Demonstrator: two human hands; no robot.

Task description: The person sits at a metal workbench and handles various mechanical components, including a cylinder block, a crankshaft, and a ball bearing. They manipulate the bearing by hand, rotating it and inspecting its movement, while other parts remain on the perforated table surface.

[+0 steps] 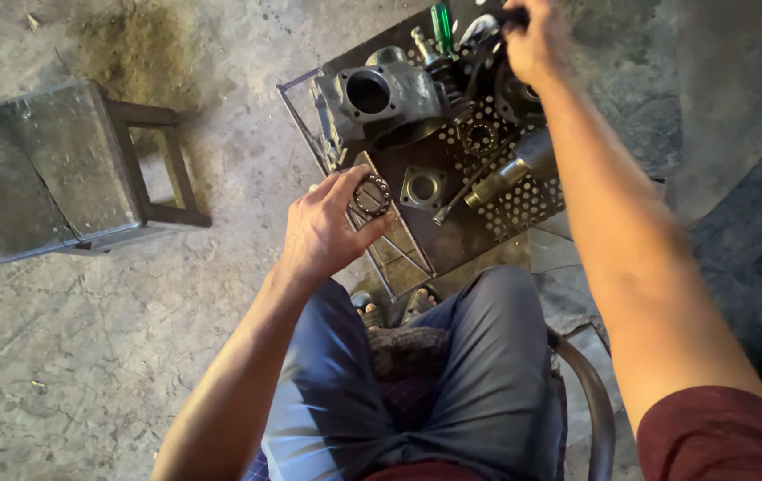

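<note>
1. Fingers [365,181] of the left hand [323,230] pinch a small ring-shaped ball bearing [371,195], thumb on its near edge and fingertips curled over its far edge; the balls show around the ring.
2. That bearing sits just above the near left edge of the tray [452,233], a dark perforated metal sheet that carries the parts.
3. Fingers of the right hand [534,40] are curled shut around a dark handle [513,15] at the far edge of the tray; what the handle belongs to cannot be told.
4. Between the two hands lie a grey cast housing [385,96] with a round bore, a square flange plate [423,188] with a centre hole, a smaller toothed ring [480,137] and a thick steel shaft [513,169] lying slantwise.
5. A green-handled screwdriver [441,27] stands near the far edge, just beside the right hand.
6. To the left, well apart from the tray, a metal stool [43,165] stands on the cracked concrete floor [87,356].
7. Nearest the camera are the person's grey trousers [452,374].
</note>
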